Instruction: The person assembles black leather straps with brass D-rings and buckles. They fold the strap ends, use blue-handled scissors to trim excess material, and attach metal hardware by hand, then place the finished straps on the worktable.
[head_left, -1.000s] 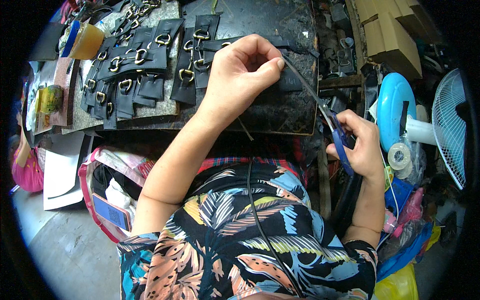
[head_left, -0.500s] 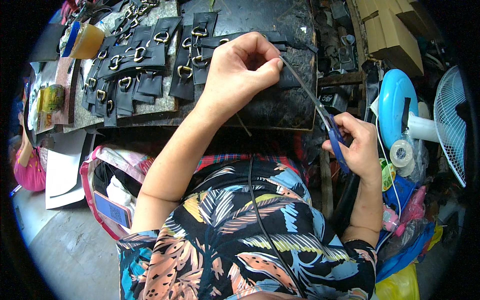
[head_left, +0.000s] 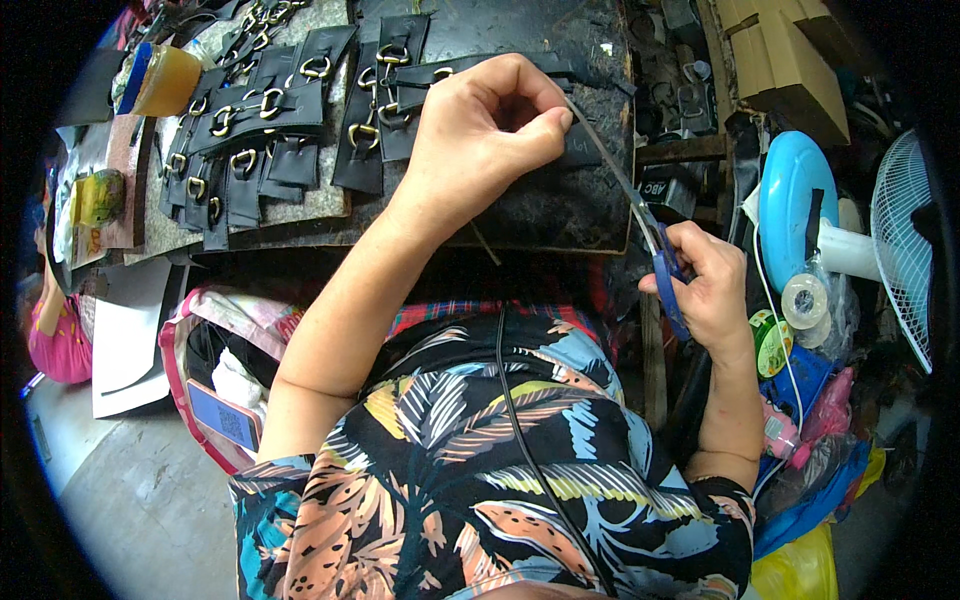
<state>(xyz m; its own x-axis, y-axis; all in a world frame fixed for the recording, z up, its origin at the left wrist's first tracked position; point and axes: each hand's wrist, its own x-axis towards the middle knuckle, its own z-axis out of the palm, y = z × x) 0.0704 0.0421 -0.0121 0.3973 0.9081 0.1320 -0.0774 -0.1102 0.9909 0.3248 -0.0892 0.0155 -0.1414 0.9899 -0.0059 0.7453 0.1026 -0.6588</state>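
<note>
My left hand [head_left: 480, 145] is raised over the dark worktable [head_left: 560, 220], thumb and fingertips pinched on the end of a thin greyish strip [head_left: 604, 152]. The strip slants down to the right toward the blades of blue-handled scissors [head_left: 667, 285]. My right hand [head_left: 712, 280] is closed round the scissor handles, just off the table's right edge. Whether the blades are parted, and exactly where the strip meets them, is hard to tell. Behind my left hand lie black strap pieces [head_left: 375, 115] with brass-coloured D-rings, and more such straps [head_left: 270, 105] are piled on a grey slab at the left.
A jar of amber paste [head_left: 165, 80] and a yellowish roll [head_left: 98, 198] sit at the far left. Right of the table are a cardboard box [head_left: 790, 75], a blue round fan base [head_left: 795, 185], a white fan [head_left: 900, 240] and plastic bags [head_left: 800, 560]. Another person's pink clothing [head_left: 60, 345] shows at far left.
Both hands rise very slightly, with the strip and scissors still held. The view shifts a little; the straps on the table stay as they were.
</note>
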